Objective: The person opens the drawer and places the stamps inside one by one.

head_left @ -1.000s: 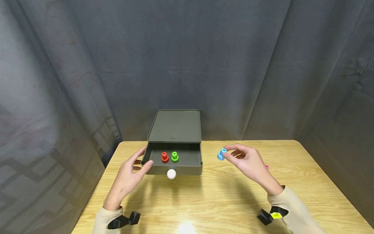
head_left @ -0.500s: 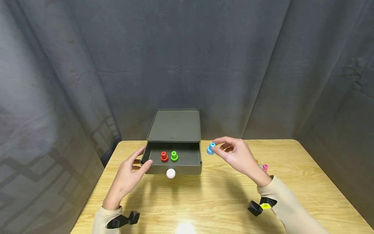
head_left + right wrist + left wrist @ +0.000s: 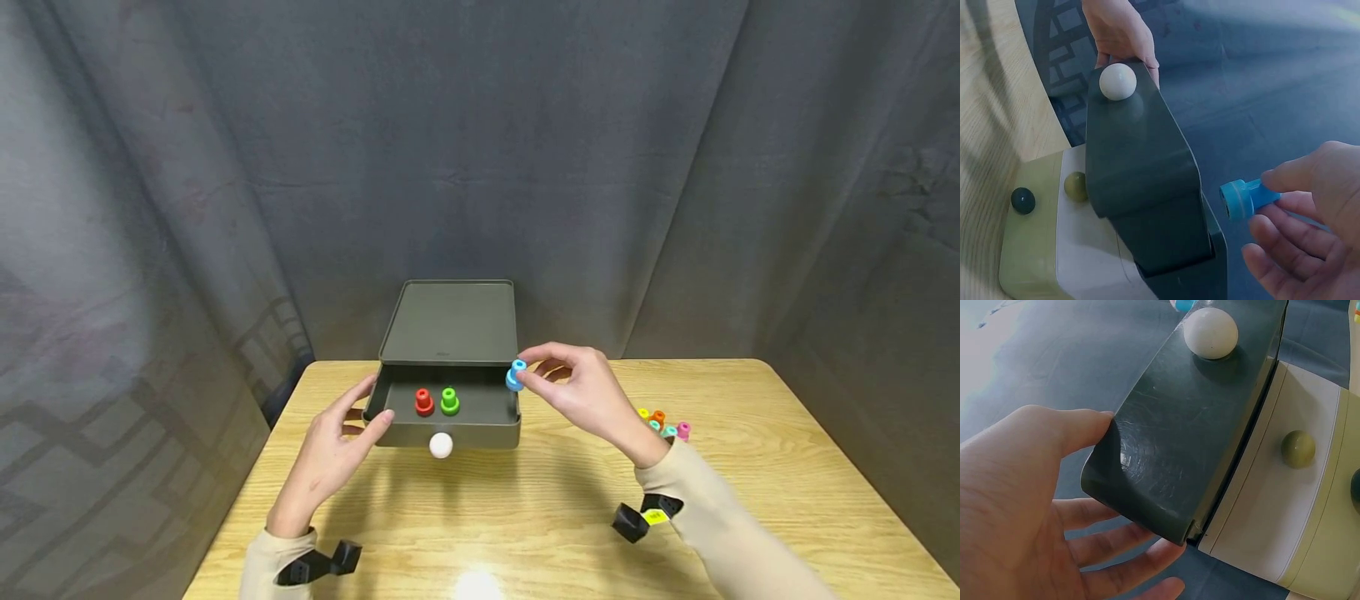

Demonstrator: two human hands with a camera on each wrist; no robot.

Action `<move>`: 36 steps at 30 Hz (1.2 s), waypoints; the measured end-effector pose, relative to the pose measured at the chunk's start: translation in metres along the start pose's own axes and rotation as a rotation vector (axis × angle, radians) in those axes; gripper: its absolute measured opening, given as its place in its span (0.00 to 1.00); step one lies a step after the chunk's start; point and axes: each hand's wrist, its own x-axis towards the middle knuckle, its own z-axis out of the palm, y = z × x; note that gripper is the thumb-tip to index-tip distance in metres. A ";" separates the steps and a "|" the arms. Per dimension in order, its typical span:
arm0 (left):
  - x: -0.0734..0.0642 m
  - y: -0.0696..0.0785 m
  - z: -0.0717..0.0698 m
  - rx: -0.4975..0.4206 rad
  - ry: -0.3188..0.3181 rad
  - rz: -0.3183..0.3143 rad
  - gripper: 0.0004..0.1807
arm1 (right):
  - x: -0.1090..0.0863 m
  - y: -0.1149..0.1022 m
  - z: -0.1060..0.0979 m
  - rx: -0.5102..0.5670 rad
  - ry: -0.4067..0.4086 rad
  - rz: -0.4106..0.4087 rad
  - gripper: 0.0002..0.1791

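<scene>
A dark grey-green drawer (image 3: 480, 436) with a white knob (image 3: 441, 445) is pulled out of the top of a drawer unit (image 3: 459, 321). My left hand (image 3: 333, 454) holds its front left corner, thumb on the front rim and fingers along the side, as the left wrist view shows. Inside stand a red stepped peg (image 3: 424, 403) and a green stepped peg (image 3: 450, 402), upright and apart. My right hand (image 3: 581, 392) pinches a blue stepped peg (image 3: 515, 376) between thumb and fingers, in line with the drawer's right wall in the head view; the right wrist view shows it clear of the drawer.
Several colourful pegs (image 3: 671, 431) cluster on the wooden table (image 3: 757, 467) beyond my right forearm. Below the drawer sit a white drawer (image 3: 1260, 494) and a yellow-green drawer (image 3: 1029, 250), both with round knobs. Grey curtains (image 3: 465, 167) hang behind and at both sides.
My right hand has carried the blue peg leftward and slightly up, from over the table to the drawer's right wall. The loose pegs have come into sight. My left hand stays put.
</scene>
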 end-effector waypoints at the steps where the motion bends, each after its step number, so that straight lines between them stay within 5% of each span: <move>1: 0.000 0.000 0.000 0.003 0.000 -0.001 0.35 | 0.001 -0.001 0.002 0.002 -0.002 -0.003 0.09; 11: 0.001 -0.001 0.003 0.005 -0.001 -0.022 0.35 | 0.009 -0.008 0.020 -0.064 -0.017 -0.069 0.09; 27: 0.001 0.002 0.005 0.003 -0.001 -0.025 0.35 | 0.023 -0.009 0.045 -0.108 -0.165 -0.096 0.09; 36: 0.000 0.001 0.005 0.007 0.003 -0.014 0.35 | 0.025 -0.012 0.054 -0.299 -0.263 -0.124 0.06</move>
